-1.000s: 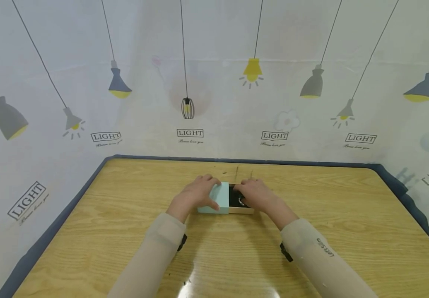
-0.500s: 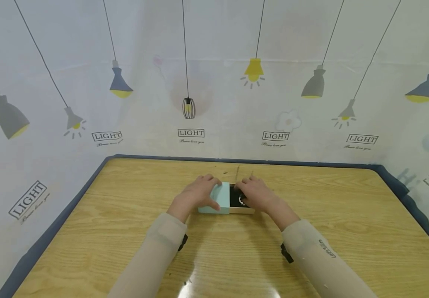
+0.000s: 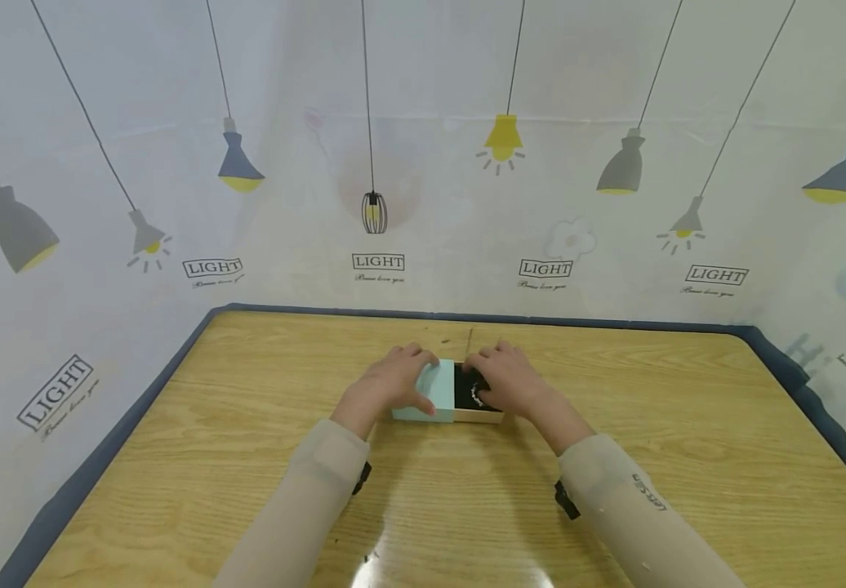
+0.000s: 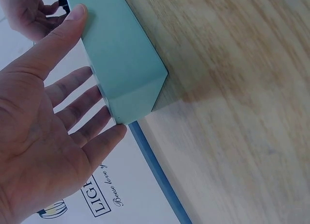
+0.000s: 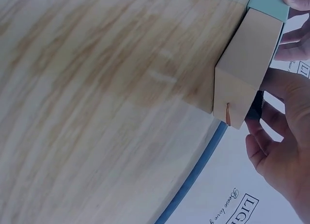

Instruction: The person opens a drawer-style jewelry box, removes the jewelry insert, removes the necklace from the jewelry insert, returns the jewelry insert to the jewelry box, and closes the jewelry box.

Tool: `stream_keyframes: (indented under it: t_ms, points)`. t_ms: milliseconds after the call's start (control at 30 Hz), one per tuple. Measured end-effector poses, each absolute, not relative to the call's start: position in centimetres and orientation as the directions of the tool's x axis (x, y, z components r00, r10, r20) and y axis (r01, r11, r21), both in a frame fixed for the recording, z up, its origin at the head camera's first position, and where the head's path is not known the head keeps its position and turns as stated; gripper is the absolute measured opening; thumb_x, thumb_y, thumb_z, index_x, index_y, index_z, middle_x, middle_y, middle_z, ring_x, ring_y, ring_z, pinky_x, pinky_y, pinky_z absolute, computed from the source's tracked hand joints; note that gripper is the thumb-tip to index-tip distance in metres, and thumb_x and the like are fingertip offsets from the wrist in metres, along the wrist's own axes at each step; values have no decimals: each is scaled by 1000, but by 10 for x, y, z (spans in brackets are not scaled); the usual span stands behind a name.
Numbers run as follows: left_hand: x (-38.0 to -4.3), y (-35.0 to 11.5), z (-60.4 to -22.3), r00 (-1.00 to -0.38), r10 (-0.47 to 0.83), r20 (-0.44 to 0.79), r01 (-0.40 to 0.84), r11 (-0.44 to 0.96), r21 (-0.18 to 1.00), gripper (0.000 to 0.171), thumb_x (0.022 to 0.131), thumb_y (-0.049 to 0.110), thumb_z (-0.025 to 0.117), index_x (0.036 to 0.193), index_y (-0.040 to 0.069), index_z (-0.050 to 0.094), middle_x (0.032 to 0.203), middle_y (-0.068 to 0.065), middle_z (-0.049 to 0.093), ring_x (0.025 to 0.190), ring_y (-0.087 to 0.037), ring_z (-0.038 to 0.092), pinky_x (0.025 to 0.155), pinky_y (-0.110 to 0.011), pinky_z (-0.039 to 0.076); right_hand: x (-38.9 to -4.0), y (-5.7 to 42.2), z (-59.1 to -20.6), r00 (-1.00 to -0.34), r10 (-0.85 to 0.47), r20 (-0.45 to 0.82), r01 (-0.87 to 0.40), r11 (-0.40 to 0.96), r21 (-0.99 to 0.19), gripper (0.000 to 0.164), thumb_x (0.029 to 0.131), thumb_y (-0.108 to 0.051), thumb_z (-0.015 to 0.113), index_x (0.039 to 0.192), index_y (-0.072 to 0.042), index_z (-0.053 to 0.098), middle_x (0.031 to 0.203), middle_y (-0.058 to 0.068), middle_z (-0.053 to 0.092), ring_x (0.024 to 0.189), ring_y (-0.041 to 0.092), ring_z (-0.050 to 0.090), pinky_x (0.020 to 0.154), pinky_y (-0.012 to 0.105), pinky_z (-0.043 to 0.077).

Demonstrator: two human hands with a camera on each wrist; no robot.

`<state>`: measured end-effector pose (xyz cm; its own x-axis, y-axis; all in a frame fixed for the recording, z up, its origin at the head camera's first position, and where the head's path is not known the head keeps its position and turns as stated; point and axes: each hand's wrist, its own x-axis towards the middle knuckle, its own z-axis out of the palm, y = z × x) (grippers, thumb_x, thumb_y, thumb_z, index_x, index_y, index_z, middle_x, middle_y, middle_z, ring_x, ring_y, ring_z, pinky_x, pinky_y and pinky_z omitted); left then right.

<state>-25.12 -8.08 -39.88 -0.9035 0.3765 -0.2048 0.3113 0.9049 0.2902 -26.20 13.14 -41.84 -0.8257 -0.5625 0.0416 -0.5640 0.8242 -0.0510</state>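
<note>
A small drawer-style jewellery box lies on the table, its light teal sleeve (image 3: 438, 392) on the left and its cream drawer (image 5: 249, 52) pulled part way out to the right. My left hand (image 3: 386, 380) grips the sleeve, thumb on the near side and fingers along the far side. Black lining (image 3: 464, 390) fills the drawer, and a silvery beaded bracelet (image 3: 476, 395) shows on it, partly covered by my right hand (image 3: 507, 380). In the right wrist view, those fingers pinch a black piece (image 5: 257, 105) at the drawer's edge, seemingly the lining. A small brown ribbon tab (image 5: 228, 113) hangs from the drawer end.
The wooden table (image 3: 247, 457) has a blue edge band (image 3: 585, 323) along its back and sides. A white backdrop (image 3: 438, 180) printed with lamps stands behind and around it. Dark marks dot the tabletop.
The right fingers have shifted slightly over the drawer, and a little more of the bracelet shows. The left hand keeps its hold on the sleeve.
</note>
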Motion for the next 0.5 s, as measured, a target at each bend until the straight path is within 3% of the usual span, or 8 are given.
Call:
stream_keyframes:
  t_ms: [333, 500]
  points:
    - [-252, -81, -399, -901, 379, -210, 313, 905, 289, 80, 78, 44, 84, 146, 21, 48, 152, -4, 44, 139, -29, 42, 112, -50, 43, -260, 131, -413, -812, -579, 71, -583, 801, -139, 36, 84, -13, 78, 118, -10, 66, 110, 10, 68, 99, 26, 64, 97, 47, 53]
    - [-251, -81, -399, -902, 378, -209, 311, 904, 295, 79, 78, 43, 84, 145, 21, 48, 152, -5, 44, 139, -29, 41, 112, -50, 42, -259, 132, -410, -830, -555, 48, -553, 809, -200, 37, 85, -12, 77, 120, -10, 65, 112, 10, 67, 101, 27, 63, 91, 44, 55]
